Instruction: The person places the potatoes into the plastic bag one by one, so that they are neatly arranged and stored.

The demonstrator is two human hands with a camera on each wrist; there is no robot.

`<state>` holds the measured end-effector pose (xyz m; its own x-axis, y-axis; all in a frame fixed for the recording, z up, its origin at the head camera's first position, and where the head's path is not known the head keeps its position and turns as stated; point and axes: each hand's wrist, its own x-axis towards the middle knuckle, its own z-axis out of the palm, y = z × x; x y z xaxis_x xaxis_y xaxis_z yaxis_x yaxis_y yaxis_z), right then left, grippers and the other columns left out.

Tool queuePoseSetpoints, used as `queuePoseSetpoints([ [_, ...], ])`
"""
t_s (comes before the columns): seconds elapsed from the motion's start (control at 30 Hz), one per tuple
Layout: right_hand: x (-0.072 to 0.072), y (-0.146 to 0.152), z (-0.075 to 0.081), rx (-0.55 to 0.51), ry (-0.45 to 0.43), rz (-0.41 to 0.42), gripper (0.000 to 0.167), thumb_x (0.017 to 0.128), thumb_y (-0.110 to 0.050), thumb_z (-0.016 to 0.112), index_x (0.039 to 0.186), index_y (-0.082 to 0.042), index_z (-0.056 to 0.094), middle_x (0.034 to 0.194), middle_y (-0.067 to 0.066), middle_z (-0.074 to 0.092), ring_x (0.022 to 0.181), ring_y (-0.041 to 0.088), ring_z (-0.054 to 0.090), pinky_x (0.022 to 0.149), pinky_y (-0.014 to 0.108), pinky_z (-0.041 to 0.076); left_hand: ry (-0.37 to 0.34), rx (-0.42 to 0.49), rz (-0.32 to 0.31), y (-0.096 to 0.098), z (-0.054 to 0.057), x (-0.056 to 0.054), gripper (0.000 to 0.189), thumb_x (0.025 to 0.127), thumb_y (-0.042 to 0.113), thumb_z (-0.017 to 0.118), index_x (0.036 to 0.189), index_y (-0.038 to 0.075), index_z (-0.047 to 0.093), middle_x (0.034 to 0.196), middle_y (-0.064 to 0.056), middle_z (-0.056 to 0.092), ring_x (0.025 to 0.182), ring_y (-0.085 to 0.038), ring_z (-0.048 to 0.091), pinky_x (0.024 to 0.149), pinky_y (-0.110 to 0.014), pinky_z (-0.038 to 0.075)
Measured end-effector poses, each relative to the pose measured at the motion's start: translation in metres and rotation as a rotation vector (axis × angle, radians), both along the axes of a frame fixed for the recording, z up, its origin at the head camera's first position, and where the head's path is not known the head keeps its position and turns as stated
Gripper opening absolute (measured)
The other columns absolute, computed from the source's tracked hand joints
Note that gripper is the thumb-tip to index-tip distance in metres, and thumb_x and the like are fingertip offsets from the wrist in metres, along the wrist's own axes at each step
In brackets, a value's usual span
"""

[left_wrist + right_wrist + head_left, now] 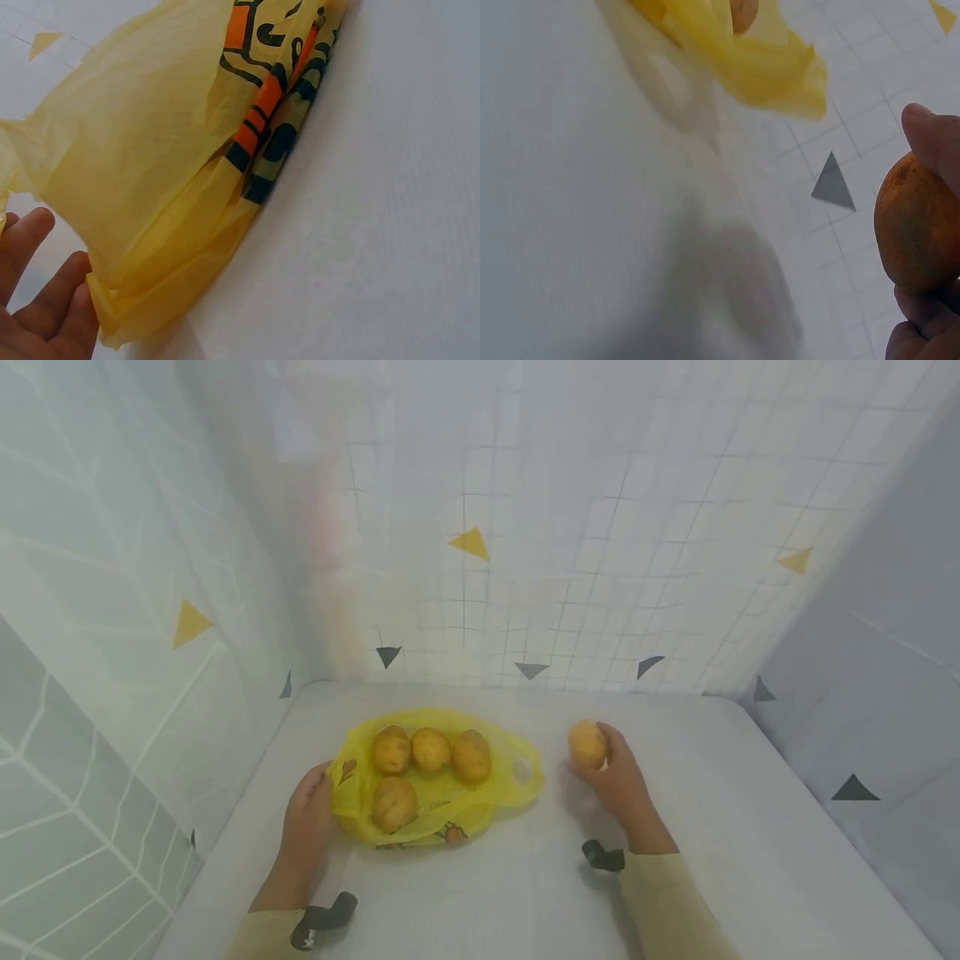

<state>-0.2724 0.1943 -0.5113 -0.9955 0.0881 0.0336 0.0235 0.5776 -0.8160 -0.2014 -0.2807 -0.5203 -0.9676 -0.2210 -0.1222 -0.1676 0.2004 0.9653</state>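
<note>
A thin yellow plastic bag (450,793) lies spread on the table with several potatoes (431,750) in it. At the bag's left edge my left hand (307,814) grips the plastic; the left wrist view shows the fingers (64,300) at a fold of it, beside an orange and dark print. To the right of the bag, my right hand (618,777) holds a single potato (587,744) between thumb and fingers. In the right wrist view this potato (915,225) appears over the pale surface, apart from the bag (772,75), whose handle end points toward it.
The white table (480,902) has rounded far corners and meets a pale gridded wall (555,610) behind. Patterned side walls stand at left (112,693) and right (862,652). Dark camera mounts sit at my left (322,920) and right (602,856) wrists.
</note>
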Motion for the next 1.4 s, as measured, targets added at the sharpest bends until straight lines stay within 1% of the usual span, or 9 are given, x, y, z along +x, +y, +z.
queuePoseSetpoints([
  [0.13, 0.004, -0.014, 0.009, -0.008, 0.014, 0.032, 0.099, 0.09, -0.04, 0.082, 0.166, -0.015, 0.023, 0.17, 0.012, 0.03, 0.156, 0.038, 0.028, 0.123, 0.065, 0.025, 0.01, 0.012, -0.01, 0.0, 0.0, 0.0, 0.049, 0.112, 0.048, 0.03, 0.147, 0.022, 0.053, 0.15, 0.004, 0.053, 0.136, -0.017, 0.048, 0.116, -0.043, 0.037],
  [0.33, 0.007, -0.033, 0.02, -0.035, 0.069, 0.075, 0.095, 0.089, -0.036, 0.083, 0.163, -0.014, 0.029, 0.167, 0.012, 0.034, 0.155, 0.037, 0.032, 0.123, 0.065, 0.026, 0.003, -0.017, -0.01, 0.0, 0.0, -0.003, 0.053, 0.112, 0.047, 0.027, 0.15, 0.019, 0.05, 0.156, 0.001, 0.048, 0.144, -0.021, 0.042, 0.122, -0.051, 0.032],
  [0.53, 0.008, -0.05, 0.028, -0.057, 0.08, 0.117, 0.095, 0.088, -0.033, 0.085, 0.163, -0.013, 0.03, 0.166, 0.012, 0.035, 0.155, 0.036, 0.032, 0.124, 0.064, 0.025, 0.007, -0.01, 0.013, 0.002, -0.003, -0.008, 0.051, 0.112, 0.044, 0.029, 0.148, 0.018, 0.052, 0.155, -0.001, 0.05, 0.143, -0.023, 0.044, 0.121, -0.051, 0.034],
  [0.73, 0.006, -0.067, 0.03, -0.051, 0.087, 0.141, 0.093, 0.087, -0.033, 0.085, 0.161, -0.013, 0.032, 0.165, 0.01, 0.037, 0.152, 0.033, 0.036, 0.124, 0.061, 0.026, 0.001, 0.001, 0.007, 0.001, -0.006, -0.01, 0.052, 0.111, 0.046, 0.03, 0.149, 0.018, 0.052, 0.156, 0.0, 0.049, 0.145, -0.022, 0.042, 0.123, -0.051, 0.032],
  [0.87, 0.008, -0.08, 0.034, -0.059, 0.104, 0.172, 0.092, 0.087, -0.031, 0.085, 0.161, -0.013, 0.033, 0.165, 0.009, 0.038, 0.152, 0.032, 0.037, 0.124, 0.06, 0.027, -0.028, -0.003, 0.016, 0.001, -0.006, -0.01, 0.054, 0.11, 0.051, 0.031, 0.15, 0.02, 0.051, 0.155, 0.0, 0.05, 0.142, -0.022, 0.044, 0.12, -0.051, 0.035],
  [0.97, 0.01, -0.088, 0.036, -0.068, 0.106, 0.196, 0.093, 0.087, -0.03, 0.086, 0.161, -0.013, 0.032, 0.166, 0.01, 0.037, 0.153, 0.033, 0.035, 0.124, 0.06, 0.028, -0.041, -0.002, 0.021, 0.0, -0.006, -0.008, 0.053, 0.11, 0.05, 0.031, 0.149, 0.021, 0.052, 0.154, 0.001, 0.051, 0.141, -0.022, 0.045, 0.119, -0.05, 0.036],
  [1.13, 0.009, -0.101, 0.036, -0.05, 0.102, 0.205, 0.093, 0.087, -0.031, 0.086, 0.161, -0.016, 0.032, 0.167, 0.01, 0.036, 0.153, 0.035, 0.036, 0.123, 0.061, 0.031, -0.021, -0.004, 0.004, -0.002, -0.006, -0.006, 0.053, 0.111, 0.049, 0.03, 0.15, 0.02, 0.051, 0.156, 0.002, 0.049, 0.146, -0.02, 0.041, 0.124, -0.052, 0.031],
  [1.3, 0.011, -0.117, 0.037, -0.027, 0.074, 0.2, 0.093, 0.087, -0.03, 0.085, 0.162, -0.019, 0.032, 0.167, 0.008, 0.036, 0.154, 0.033, 0.036, 0.123, 0.058, 0.031, -0.005, 0.007, -0.001, -0.004, -0.006, -0.004, 0.053, 0.111, 0.05, 0.03, 0.149, 0.02, 0.051, 0.154, 0.002, 0.05, 0.143, -0.02, 0.043, 0.123, -0.05, 0.033],
  [1.4, 0.013, -0.126, 0.037, -0.021, 0.083, 0.218, 0.092, 0.088, -0.029, 0.085, 0.162, -0.016, 0.032, 0.167, 0.008, 0.036, 0.154, 0.033, 0.036, 0.124, 0.057, 0.03, -0.004, 0.008, 0.0, -0.004, -0.005, -0.003, 0.053, 0.111, 0.05, 0.03, 0.149, 0.02, 0.051, 0.154, 0.002, 0.05, 0.143, -0.02, 0.043, 0.122, -0.05, 0.033],
])
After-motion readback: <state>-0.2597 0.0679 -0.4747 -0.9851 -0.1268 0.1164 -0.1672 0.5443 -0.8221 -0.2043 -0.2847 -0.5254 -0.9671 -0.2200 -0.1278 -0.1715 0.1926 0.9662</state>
